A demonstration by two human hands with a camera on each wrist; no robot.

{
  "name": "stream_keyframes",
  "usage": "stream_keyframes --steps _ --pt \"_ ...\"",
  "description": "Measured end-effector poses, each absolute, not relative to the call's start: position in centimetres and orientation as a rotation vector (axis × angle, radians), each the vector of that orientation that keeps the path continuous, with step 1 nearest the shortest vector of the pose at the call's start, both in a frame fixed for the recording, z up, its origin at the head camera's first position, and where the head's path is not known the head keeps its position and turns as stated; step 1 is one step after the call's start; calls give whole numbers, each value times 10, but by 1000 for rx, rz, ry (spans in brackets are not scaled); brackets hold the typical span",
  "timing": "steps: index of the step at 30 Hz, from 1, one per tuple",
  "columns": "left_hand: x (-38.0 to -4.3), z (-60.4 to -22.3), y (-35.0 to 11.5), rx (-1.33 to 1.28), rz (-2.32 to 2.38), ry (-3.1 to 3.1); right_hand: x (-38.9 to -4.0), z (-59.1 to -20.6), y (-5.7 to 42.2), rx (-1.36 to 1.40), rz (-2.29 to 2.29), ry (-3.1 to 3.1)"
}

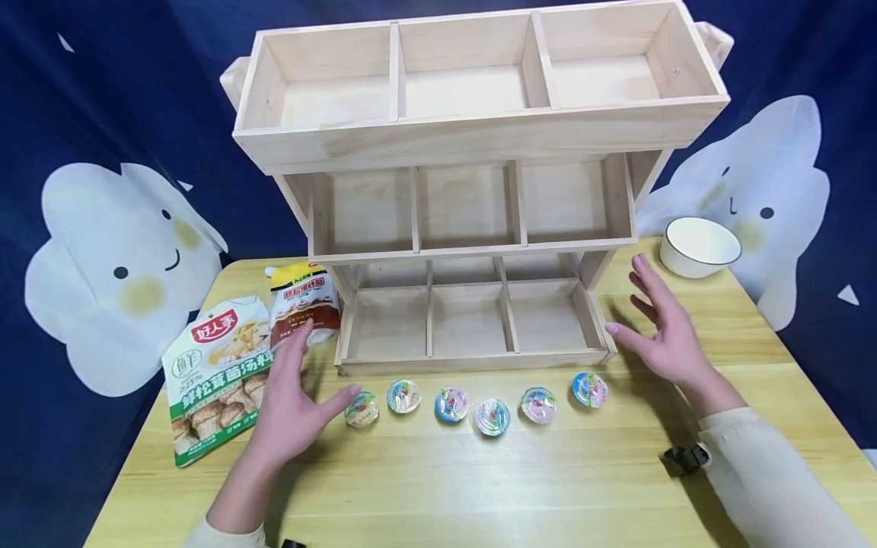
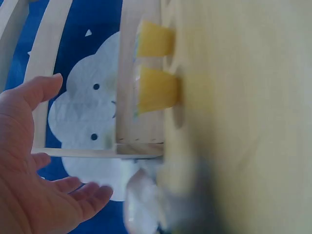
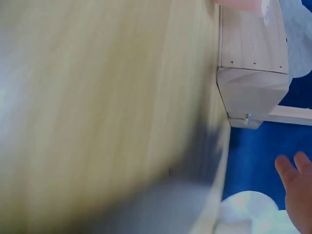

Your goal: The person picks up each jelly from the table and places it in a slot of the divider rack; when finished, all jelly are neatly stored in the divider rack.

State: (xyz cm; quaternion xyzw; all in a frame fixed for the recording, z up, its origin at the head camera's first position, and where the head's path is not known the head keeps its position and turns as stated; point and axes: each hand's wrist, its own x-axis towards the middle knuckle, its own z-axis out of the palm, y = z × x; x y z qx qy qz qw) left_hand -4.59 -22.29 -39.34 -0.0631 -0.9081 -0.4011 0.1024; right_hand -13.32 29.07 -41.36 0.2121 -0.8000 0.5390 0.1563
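My left hand (image 1: 291,415) hovers at the left with fingers extended and thumb out, holding nothing. Its thumb tip overlaps the leftmost jelly cup (image 1: 361,409) in the head view. Several small sealed cups with printed lids stand in a loose row before a wooden three-tier rack (image 1: 473,365); the left wrist view shows two of them as yellow cups (image 2: 158,90). On the other side, my right hand (image 1: 668,346) is spread beside the rack's lower right corner, also holding nothing. The rightmost jelly cup (image 1: 590,389) lies to the left of that hand.
Each rack tier is divided into three compartments, with none holding anything. A green-and-white mushroom soup packet (image 1: 222,380) and a brown-and-yellow seasoning pouch (image 1: 304,301) lie at the left. Back right stands a white bowl (image 1: 699,251). A dark blue curtain (image 1: 137,99) hangs behind.
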Motion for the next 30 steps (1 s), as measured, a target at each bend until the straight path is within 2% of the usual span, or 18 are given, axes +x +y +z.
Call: stream_keyframes --steps 5,8,12,25,30 --pt "-35 -406 -223 -61 -1563 -2709 -143 -422 287 592 2083 -1962" --pt "-31 -411 -226 7 -1629 -2739 -148 -427 286 615 2248 -1829" --pt "-30 -418 -232 -29 -1639 -2723 -154 -434 284 623 2404 -1679" --pt "-31 -434 -237 -140 -1816 -2658 -168 -449 275 506 2467 -1683" --pt "-34 -438 -238 -272 -1841 -2640 -171 -451 274 536 2405 -1792"
